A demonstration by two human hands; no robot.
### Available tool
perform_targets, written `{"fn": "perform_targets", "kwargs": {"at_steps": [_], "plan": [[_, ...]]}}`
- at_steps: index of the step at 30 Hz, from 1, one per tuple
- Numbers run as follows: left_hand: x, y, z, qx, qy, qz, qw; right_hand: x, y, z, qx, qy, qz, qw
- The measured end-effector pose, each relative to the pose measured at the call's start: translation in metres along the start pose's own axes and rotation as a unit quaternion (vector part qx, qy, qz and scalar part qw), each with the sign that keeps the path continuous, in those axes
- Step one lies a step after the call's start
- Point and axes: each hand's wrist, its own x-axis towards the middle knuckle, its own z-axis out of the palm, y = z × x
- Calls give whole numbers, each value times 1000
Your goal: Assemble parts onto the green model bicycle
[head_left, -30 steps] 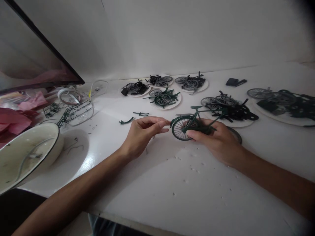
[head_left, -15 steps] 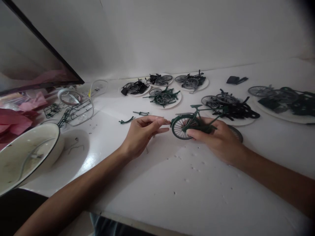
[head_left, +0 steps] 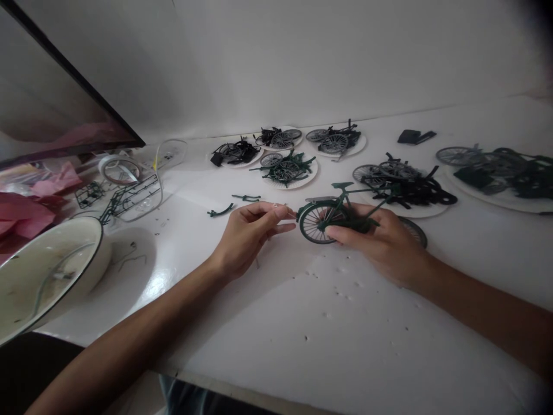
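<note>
My right hand (head_left: 380, 236) is closed around a green model bicycle (head_left: 344, 202), thumb over the lower frame beside the spoked rear wheel. The saddle points up and the fender faces left. Thumb and forefinger of my left hand (head_left: 254, 233) are pinched at the fender's rear end, on something too small to make out. A loose grey wheel (head_left: 415, 230) shows partly behind my right wrist; whether it is fixed to the bicycle is hidden. Beyond my left hand lie a curved green part (head_left: 220, 211) and a green handlebar-like part (head_left: 246, 197).
White plates with bicycle parts stand along the back, one with green parts (head_left: 287, 170), another with black parts (head_left: 410, 184). A dark flat piece (head_left: 415, 136) lies at back right. On the left are an enamel basin (head_left: 93, 248), a tape roll (head_left: 121, 168) and green sprues (head_left: 133, 196).
Both hands stay nearly in place with the bicycle between them. The whole view has shifted very slightly; nothing has visibly been taken or let go.
</note>
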Motion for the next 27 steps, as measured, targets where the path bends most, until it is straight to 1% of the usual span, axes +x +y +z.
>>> {"fn": "perform_targets", "kwargs": {"at_steps": [5, 14, 20, 24, 27], "plan": [[0, -1, -1, 2, 1, 9, 1000, 0, -1, 1, -5, 2, 0, 1000], [1, -1, -1, 30, 9, 29, 999, -3, -5, 1, 10, -17, 8, 1000], [-1, -4, 2, 68, 28, 49, 996, -3, -7, 1, -34, -4, -12, 999], [-1, -3, 2, 79, 15, 69, 994, -3, -9, 2, -34, 7, -19, 999], [-1, -2, 3, 94, 8, 98, 991, -3, -8, 2, -28, 8, -24, 999]]}}
